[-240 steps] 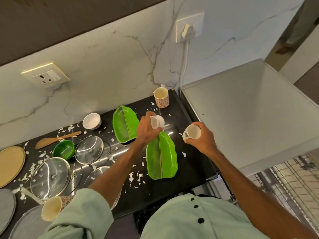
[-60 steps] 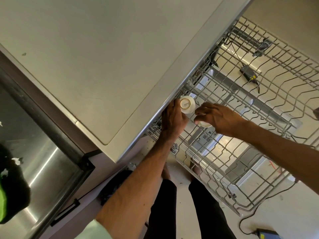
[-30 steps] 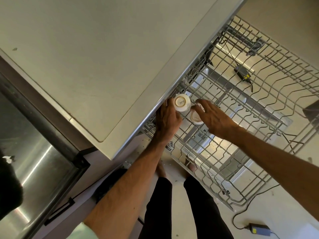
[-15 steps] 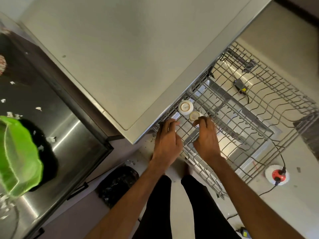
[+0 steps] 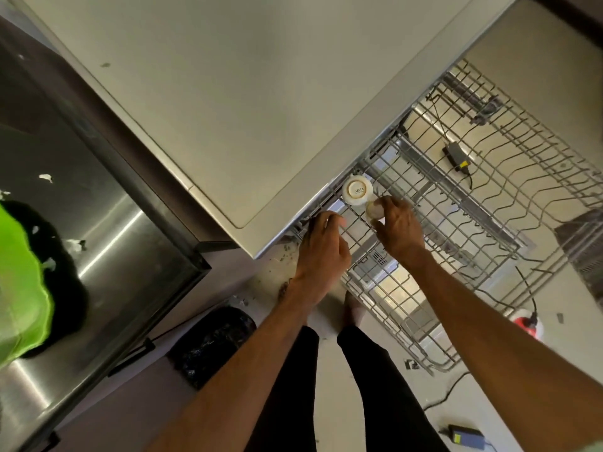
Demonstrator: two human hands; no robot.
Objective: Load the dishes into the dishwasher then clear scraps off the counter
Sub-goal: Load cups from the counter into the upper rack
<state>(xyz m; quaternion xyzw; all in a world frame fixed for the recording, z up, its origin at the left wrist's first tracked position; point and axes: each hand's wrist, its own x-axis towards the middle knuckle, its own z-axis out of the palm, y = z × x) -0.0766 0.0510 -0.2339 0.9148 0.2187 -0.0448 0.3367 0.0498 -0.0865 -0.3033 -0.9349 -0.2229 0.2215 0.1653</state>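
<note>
Cup (image 5: 373, 208) sits pinched in right grip (image 5: 398, 233).

Curled fingers of the right hand (image 5: 396, 233) hide most of a small cup (image 5: 372, 208). Whether the fingertips of the left hand (image 5: 321, 249) touch the rack (image 5: 408, 190) beneath them is unclear. Far left of them, the edge cuts off a green plate (image 5: 19, 282).

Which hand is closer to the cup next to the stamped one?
Right. The right hand curls its fingers round that cup; the left hand sits apart, at the rack edge.
</note>
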